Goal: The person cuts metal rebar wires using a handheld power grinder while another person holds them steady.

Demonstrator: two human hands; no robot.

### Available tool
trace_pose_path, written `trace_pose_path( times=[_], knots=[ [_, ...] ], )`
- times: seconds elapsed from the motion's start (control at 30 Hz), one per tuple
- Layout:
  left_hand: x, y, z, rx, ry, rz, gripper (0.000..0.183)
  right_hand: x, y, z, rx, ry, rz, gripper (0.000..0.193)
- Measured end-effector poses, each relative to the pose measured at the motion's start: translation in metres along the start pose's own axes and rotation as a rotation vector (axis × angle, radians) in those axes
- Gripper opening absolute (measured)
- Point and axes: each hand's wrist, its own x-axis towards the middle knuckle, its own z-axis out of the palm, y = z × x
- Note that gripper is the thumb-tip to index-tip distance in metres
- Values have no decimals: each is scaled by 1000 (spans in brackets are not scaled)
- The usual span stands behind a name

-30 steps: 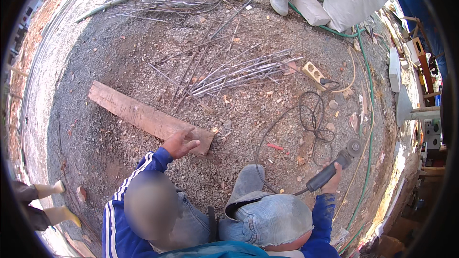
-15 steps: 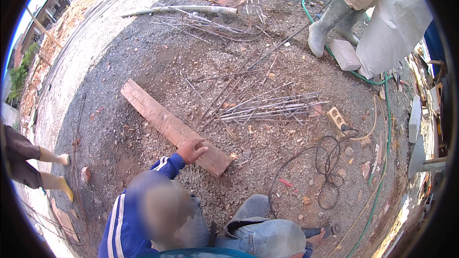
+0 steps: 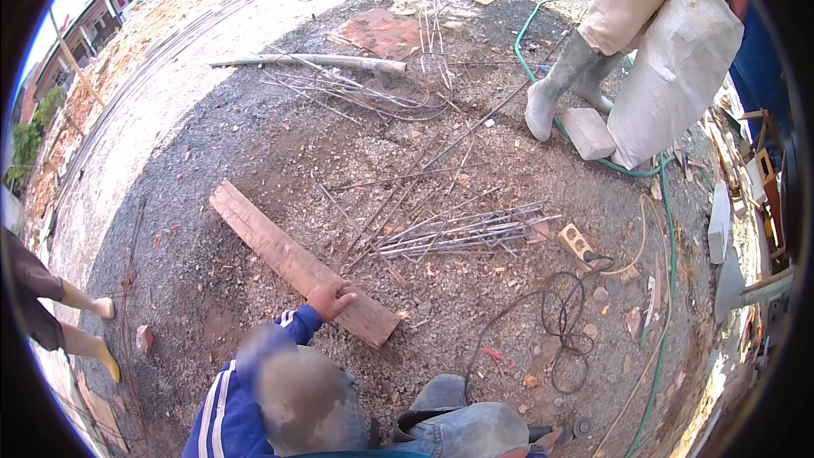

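My left hand (image 3: 329,301), in a blue sleeve with white stripes, lies across a long wooden plank (image 3: 275,242) near its closer end. Its fingers bend over the wood, holding it against the gravel. At the lower edge, past my right knee, part of my right hand (image 3: 555,436) shows, closed around what looks like an angle grinder (image 3: 581,427). Only the grinder's round head and some of its dark body are visible. Beyond the plank, several thin metal rods (image 3: 462,231) lie in a loose pile.
A power strip (image 3: 575,242) with a looping black cable (image 3: 560,322) lies to the right. A green hose (image 3: 672,246) runs along that side. Far right, a person in rubber boots (image 3: 555,89) stands beside a white sack (image 3: 670,76) and block (image 3: 588,134). Another booted person (image 3: 89,343) stands left.
The whole view has shifted, so the ground and plank appear lower. My left hand stays at the same part of the plank, its fingers now slightly more drawn in.
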Motion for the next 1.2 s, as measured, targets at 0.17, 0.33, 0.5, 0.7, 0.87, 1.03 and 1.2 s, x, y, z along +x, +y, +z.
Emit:
trace_pose_path(
  times=[0.17, 0.33, 0.5, 0.7, 0.87, 1.03, 1.2],
  knots=[
    [5, -29, 9, -105, 31, 28, 53, -8, 2, 10, -26, -5, -20, 37],
    [4, -37, 13, -112, 18, 39, 53, -16, 2, 20, -61, -14, -41, 36],
    [4, -49, 16, -194, 45, 27, 52, -21, -3, 39, -77, -35, -53, 36],
    [3, -41, 6, -353, -32, -109, 53, -23, -2, 47, -114, -71, -76, 35],
    [-5, -40, 3, -262, 93, 1, 50, -21, 0, 43, -146, -82, -92, 34],
    [-5, -43, -10, -236, 275, 23, 46, -19, 4, 40, -176, -83, -106, 34],
    [6, -41, -36, -299, 371, 9, 44, -21, 10, 31, -221, -67, -110, 33]
  ],
)
